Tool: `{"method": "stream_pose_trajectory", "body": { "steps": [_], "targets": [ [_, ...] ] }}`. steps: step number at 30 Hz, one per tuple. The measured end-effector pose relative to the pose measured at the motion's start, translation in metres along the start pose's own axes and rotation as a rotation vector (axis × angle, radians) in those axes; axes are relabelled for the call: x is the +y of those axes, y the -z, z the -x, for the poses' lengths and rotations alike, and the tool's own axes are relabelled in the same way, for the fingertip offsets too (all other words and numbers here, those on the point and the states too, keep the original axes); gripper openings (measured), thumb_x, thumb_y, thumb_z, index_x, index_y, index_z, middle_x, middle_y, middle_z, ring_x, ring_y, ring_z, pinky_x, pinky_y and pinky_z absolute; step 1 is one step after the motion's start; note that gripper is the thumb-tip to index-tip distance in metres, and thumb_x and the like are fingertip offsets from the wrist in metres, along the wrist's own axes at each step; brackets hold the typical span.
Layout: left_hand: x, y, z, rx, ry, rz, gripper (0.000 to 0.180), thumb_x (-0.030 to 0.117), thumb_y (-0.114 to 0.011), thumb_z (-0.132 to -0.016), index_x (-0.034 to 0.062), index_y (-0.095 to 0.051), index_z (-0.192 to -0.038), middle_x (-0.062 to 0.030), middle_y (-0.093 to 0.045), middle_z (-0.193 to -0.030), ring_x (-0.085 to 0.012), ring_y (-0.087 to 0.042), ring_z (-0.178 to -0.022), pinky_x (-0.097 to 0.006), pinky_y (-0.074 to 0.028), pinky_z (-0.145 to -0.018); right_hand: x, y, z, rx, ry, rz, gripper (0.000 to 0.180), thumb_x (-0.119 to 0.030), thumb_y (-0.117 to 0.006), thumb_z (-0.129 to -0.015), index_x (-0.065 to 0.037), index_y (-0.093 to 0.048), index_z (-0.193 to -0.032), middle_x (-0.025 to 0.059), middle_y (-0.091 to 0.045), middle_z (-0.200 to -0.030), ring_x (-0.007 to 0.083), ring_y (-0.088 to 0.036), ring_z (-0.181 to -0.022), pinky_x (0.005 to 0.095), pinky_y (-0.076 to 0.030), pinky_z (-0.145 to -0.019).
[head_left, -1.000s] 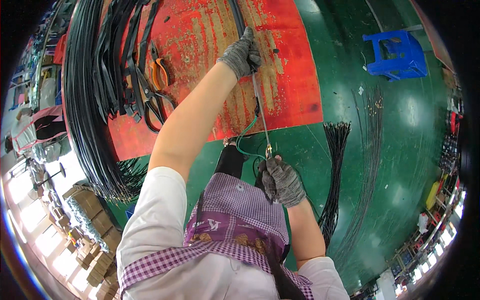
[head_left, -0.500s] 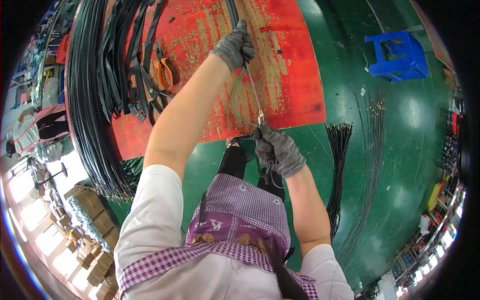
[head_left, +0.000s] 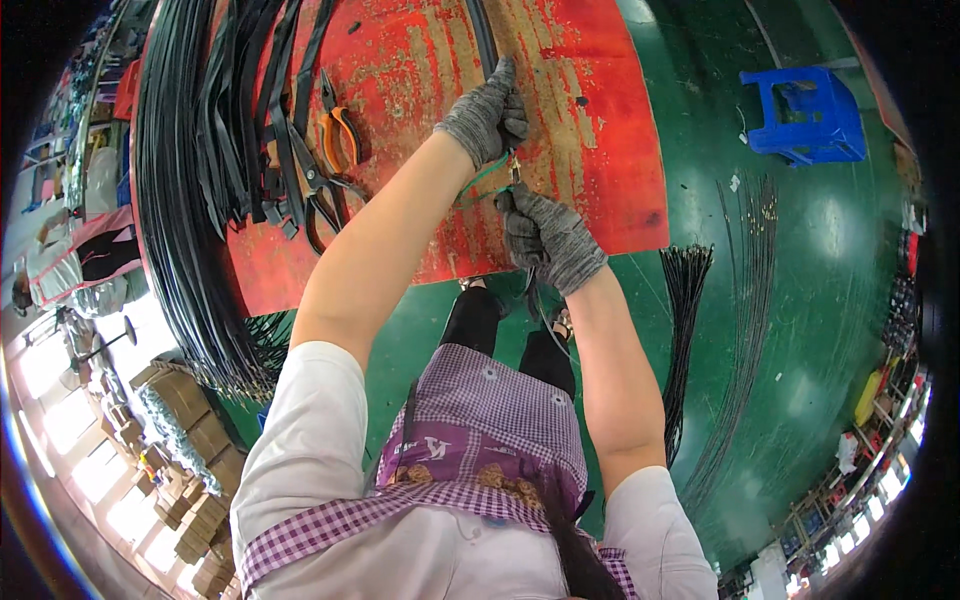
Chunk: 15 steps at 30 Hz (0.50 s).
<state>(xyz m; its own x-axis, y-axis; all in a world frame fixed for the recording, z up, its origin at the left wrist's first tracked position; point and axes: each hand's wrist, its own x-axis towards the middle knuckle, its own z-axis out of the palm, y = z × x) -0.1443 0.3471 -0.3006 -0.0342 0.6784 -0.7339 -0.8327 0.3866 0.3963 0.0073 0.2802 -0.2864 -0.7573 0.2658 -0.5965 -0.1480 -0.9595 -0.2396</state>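
Workshop, green floor; red worktable [head_left: 600, 150] as reference. Left hand [head_left: 485, 115] — gloved, arm extended over table centre, closed around black cable [head_left: 483, 35] and green wire [head_left: 485, 178]. Right hand [head_left: 548, 235] — gloved, near table front edge, fist gripping same green wire. Orange pliers [head_left: 338, 125] on table left side.

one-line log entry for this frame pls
left hand: grips black cable | right hand: pinches green wire | surface: red worktable | nearby: orange pliers
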Motion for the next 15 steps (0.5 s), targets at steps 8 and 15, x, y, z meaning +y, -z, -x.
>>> {"method": "stream_pose_trajectory", "body": {
  "steps": [8, 15],
  "targets": [
    [-0.004, -0.007, 0.009, 0.059, 0.014, -0.046, 0.034, 0.037, -0.055, -0.075, 0.011, -0.036, -0.064, 0.0015, -0.034, -0.048, -0.0088, -0.028, -0.037, -0.022, -0.025, -0.033, -0.005, -0.02, -0.009, 0.274, 0.118, 0.337, 0.027, -0.033, -0.044, -0.083, -0.008, -0.052, -0.077, -0.0066, -0.036, -0.046, 0.0047, -0.03, -0.035, 0.0195, -0.024, -0.032],
    [-0.008, 0.006, 0.008, -0.005, 0.004, -0.02, 0.036, 0.04, -0.054, -0.076, 0.011, -0.036, -0.063, 0.0012, -0.034, -0.049, -0.0095, -0.029, -0.038, -0.023, -0.026, -0.034, 0.013, 0.005, -0.035, 0.463, 0.315, 0.929, 0.029, -0.031, -0.042, -0.083, -0.006, -0.056, -0.078, -0.0022, -0.041, -0.048, 0.0085, -0.037, -0.039, 0.0235, -0.03, -0.037]
  ]
}}
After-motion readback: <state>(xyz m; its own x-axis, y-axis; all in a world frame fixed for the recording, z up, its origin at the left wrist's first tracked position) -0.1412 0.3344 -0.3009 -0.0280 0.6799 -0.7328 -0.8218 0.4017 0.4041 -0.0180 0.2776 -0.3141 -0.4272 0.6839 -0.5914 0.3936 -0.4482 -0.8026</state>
